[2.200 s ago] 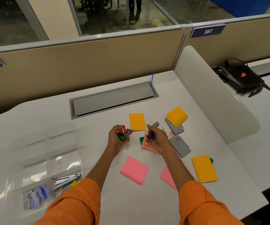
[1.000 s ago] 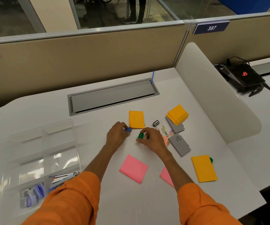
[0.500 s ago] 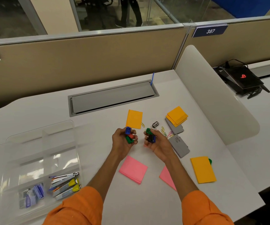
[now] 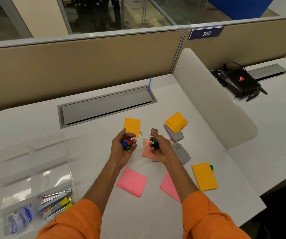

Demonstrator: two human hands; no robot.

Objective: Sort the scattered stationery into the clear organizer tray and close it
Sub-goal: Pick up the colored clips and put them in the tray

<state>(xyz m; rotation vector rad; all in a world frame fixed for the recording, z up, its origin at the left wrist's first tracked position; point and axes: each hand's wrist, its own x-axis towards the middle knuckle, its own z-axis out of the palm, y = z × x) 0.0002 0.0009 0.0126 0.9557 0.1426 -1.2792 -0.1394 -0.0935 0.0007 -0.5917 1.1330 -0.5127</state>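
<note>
A grey cable hatch (image 4: 107, 104) is set into the white worktop (image 4: 26, 121), before a beige partition (image 4: 87, 66). A black device (image 4: 240, 80) lies beyond the white divider (image 4: 212, 100).

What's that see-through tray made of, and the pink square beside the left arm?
The organizer tray looks like clear rigid plastic, glossy: the desk shows through and its walls catch glare. The pink pad looks like matte paper, probably a sticky-note stack: flat colour, layered edge.
</note>
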